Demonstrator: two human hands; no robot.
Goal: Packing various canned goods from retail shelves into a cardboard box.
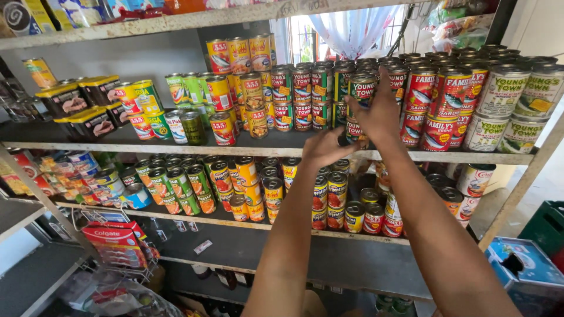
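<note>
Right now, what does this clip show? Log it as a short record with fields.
Setting: metal shelf rack stocked with stacked tins
Left hand: at the shelf edge, under a dark-green tin in the lower layer
Right hand: fingers spread over the green-labelled tin stacked above it
Grip: neither hand visibly closed around a tin
Neighbours: red-labelled fish tins to the right

Middle shelf (pixel 176 144): rectangular black tins with yellow lids (pixel 82 103) at left, then round cans with green and yellow labels (pixel 185 88), red-and-yellow labelled cans (pixel 238 56) stacked high, a block of red-labelled cans (pixel 299 97), red fish-picture cans (pixel 437 108), white-labelled cans (pixel 508 105) far right. Green-labelled can (pixel 361 88) is at the right hand (pixel 376 111); left hand (pixel 323 149) is at the lower can. Lower shelf (pixel 194 218): green-orange cans (pixel 176 188), yellow-red cans (pixel 247 185), red-blue cans (pixel 335 199). Red boxes (pixel 114 238) lie in a wire rack below.
</note>
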